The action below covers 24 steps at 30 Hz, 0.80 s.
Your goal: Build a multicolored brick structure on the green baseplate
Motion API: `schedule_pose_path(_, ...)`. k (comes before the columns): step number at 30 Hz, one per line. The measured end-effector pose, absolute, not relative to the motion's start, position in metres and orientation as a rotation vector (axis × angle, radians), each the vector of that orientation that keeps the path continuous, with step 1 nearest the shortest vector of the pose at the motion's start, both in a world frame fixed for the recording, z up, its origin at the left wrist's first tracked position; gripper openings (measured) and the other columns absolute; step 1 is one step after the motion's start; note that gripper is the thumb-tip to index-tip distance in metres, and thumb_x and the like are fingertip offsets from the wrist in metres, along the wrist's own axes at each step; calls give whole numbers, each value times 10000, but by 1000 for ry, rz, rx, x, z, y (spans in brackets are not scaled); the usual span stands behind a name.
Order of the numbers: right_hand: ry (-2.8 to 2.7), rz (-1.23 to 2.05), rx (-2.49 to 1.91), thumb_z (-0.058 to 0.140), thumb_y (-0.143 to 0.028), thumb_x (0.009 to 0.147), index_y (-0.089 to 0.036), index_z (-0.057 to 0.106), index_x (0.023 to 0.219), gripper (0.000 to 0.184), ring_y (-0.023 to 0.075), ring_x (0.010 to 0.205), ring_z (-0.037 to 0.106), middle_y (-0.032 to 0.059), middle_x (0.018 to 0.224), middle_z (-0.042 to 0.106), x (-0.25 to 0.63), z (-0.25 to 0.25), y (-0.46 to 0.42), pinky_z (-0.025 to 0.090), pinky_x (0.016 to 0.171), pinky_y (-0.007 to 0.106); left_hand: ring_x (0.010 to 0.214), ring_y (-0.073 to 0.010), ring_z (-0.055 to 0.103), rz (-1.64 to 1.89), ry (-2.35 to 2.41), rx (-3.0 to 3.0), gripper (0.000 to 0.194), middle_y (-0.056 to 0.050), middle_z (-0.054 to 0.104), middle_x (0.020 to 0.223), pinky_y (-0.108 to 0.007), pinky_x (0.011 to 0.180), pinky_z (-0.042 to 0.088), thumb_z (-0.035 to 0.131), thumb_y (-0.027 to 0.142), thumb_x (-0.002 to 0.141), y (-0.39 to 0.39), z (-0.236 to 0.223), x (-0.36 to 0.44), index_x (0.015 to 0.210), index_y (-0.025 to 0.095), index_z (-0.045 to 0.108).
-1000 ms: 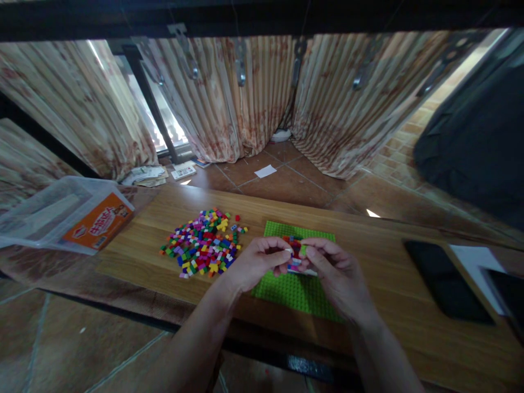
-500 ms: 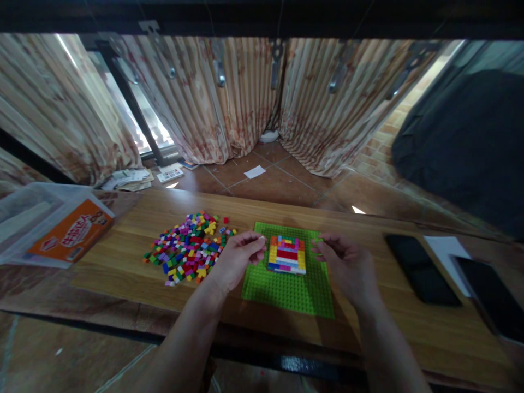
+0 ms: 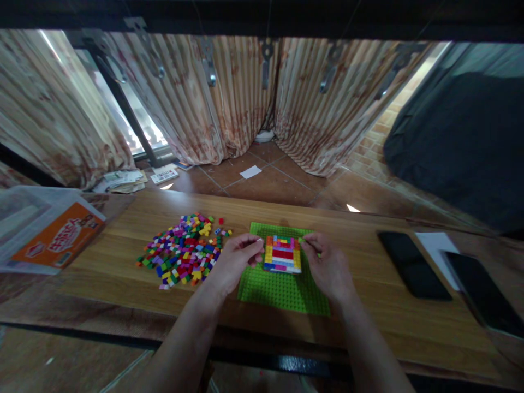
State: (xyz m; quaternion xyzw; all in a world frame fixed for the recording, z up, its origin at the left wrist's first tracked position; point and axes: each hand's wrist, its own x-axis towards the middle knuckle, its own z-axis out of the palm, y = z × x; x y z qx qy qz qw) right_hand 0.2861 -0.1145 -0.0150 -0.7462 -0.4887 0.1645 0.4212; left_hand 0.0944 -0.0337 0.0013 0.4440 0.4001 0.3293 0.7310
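A block of stacked toy bricks (image 3: 283, 254), in rows of yellow, red, white, blue, orange and purple, stands on a green studded baseplate (image 3: 282, 295). At its left side is my left hand (image 3: 241, 256), thumb and forefinger pinched together; a small pale spot shows at the fingertips, too small to name. My right hand (image 3: 328, 266) is at the block's upper right corner with its fingers drawn together. A bit of green shows at those fingertips, and I cannot tell whether it is a brick or the baseplate behind.
A heap of loose coloured bricks (image 3: 184, 251) lies on the wooden table (image 3: 135, 289) to the left. Beyond it stands a clear plastic box (image 3: 45, 196) with an orange label. On the right are a black phone (image 3: 413, 266), white paper (image 3: 436, 251) and another dark flat device (image 3: 483, 292).
My right hand has moved left, in to the right edge of the brick block. My left hand stays pinched beside the block. The whole view has shifted slightly.
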Motion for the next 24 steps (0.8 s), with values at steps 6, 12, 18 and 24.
schedule_pose_path(6, -1176, 404, -1780, 572, -396, 849, -218, 695, 882, 218, 228, 915, 673, 77, 1047, 736, 285, -20, -108, 518, 847, 407, 501, -67, 492, 721, 892, 1007, 259, 14, 582, 565, -187, 473, 321, 786, 345, 684, -34, 1, 95, 754, 122, 676)
schedule_pose_path(12, -1099, 517, -1763, 599, -375, 822, -206, 725, 895, 223, 227, 860, 691, 69, 938, 756, 286, -20, -106, 524, 825, 393, 502, -70, 495, 708, 895, 1020, 254, 13, 584, 567, -193, 478, 327, 774, 347, 690, -34, 2, 95, 746, 123, 669)
schedule_pose_path(18, -1084, 577, -1725, 605, -376, 802, -206, 736, 869, 225, 223, 823, 687, 55, 868, 759, 290, -23, -104, 520, 797, 382, 496, -73, 488, 707, 904, 1034, 260, 15, 581, 549, -195, 479, 328, 765, 349, 700, -35, 1, 95, 778, 122, 667)
schedule_pose_path(24, -1201, 619, -1736, 585, -339, 820, -217, 746, 835, 203, 209, 833, 674, 31, 864, 758, 295, -20, -100, 494, 803, 360, 494, -67, 475, 695, 892, 1024, 264, 23, 574, 550, -192, 478, 324, 768, 340, 691, -39, 0, 99, 778, 121, 649)
